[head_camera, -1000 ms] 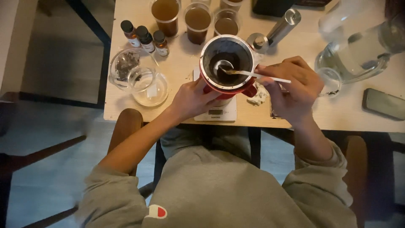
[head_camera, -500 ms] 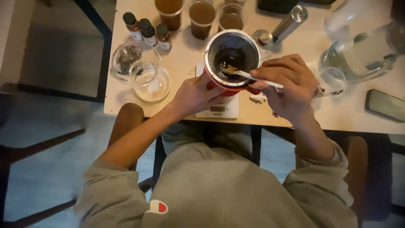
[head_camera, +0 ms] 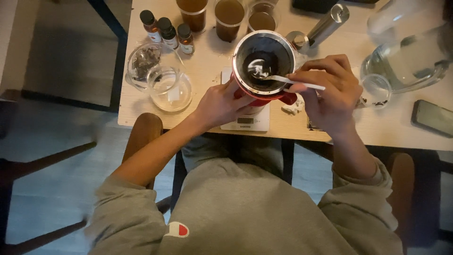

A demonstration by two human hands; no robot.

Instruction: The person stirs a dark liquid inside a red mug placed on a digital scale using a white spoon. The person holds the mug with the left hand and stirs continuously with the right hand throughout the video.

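Note:
A red mug (head_camera: 263, 66) with a metal rim and dark contents sits over a small white kitchen scale (head_camera: 246, 122) near the table's front edge. My left hand (head_camera: 221, 104) wraps around the mug's left side. My right hand (head_camera: 328, 92) pinches a white spoon (head_camera: 288, 81) whose bowl dips into the dark contents. Both forearms reach out from grey sleeves.
Three small dark bottles (head_camera: 166, 29) and two clear glass bowls (head_camera: 160, 78) stand left of the mug. Three glasses of brown liquid (head_camera: 229, 15) line the far edge, beside a metal cylinder (head_camera: 325, 26). A large glass jug (head_camera: 408, 49), a small glass (head_camera: 375, 89) and a phone (head_camera: 433, 118) lie right.
The spoon has shifted inside the mug while my left hand keeps its hold. The view has moved slightly, so the table sits lower in frame.

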